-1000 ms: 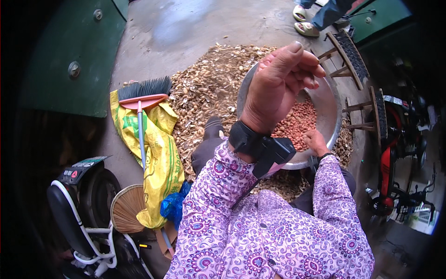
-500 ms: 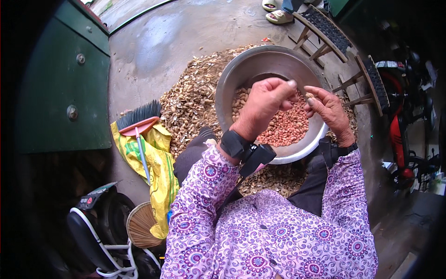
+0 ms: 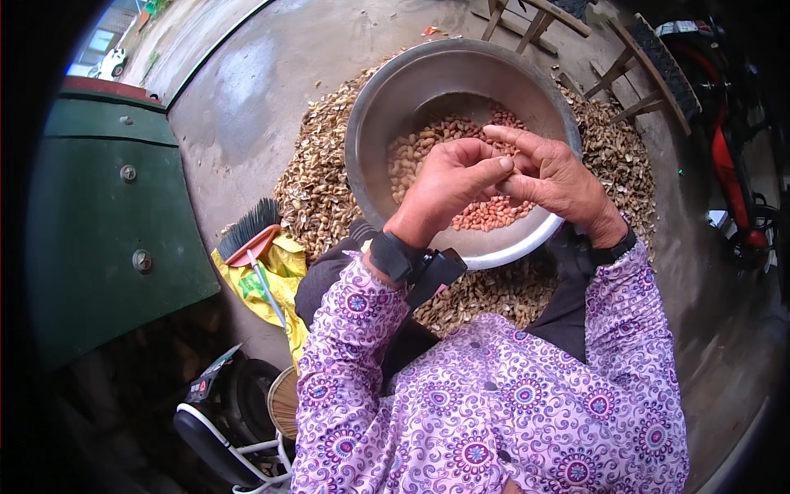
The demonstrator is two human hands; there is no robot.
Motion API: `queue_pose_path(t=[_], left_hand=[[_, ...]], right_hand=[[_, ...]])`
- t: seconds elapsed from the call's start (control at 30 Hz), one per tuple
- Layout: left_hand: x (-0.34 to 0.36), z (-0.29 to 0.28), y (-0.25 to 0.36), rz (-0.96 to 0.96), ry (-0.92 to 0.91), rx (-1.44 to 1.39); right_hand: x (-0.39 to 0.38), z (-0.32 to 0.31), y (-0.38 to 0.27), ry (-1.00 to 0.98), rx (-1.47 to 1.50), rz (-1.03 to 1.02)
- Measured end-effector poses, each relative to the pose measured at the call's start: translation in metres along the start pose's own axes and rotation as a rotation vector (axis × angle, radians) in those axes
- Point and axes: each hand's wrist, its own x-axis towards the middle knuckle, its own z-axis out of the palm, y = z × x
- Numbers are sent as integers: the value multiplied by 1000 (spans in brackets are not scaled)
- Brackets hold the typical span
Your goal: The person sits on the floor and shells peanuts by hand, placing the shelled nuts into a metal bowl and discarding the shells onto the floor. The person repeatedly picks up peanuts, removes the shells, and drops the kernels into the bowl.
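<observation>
A big metal basin (image 3: 387, 107) holds a heap of shelled pink peanuts (image 3: 428, 144). Both my hands meet above it. My left hand (image 3: 448, 189) and my right hand (image 3: 551, 177) pinch together at their fingertips around something small that the fingers hide. A black band with a small device (image 3: 415, 263) sits on my left wrist, and a dark band is on the right one. Purple patterned sleeves cover both arms.
Peanut shells (image 3: 317, 181) lie heaped on the concrete around the basin. A brush with an orange head (image 3: 251, 235) rests on a yellow bag (image 3: 284, 267) at my left. A green metal door (image 3: 107, 247) stands left, wooden stools (image 3: 634, 74) and a red motorbike (image 3: 728, 156) right.
My left hand came down from high over the basin and joined my right hand above the peanuts. The view has tilted toward the basin.
</observation>
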Motion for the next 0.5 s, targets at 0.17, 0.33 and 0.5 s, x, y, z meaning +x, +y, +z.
queue_pose_path(t=[0.17, 0.33, 0.5], left_hand=[[4, 2, 0, 10, 4, -21], [3, -21, 1, 125, 90, -451], [-12, -29, 11, 273, 77, -662]], right_hand=[[-5, -5, 1, 39, -68, -34], [13, -8, 24, 144, -235, -70], [34, 4, 64, 79, -557, 95]])
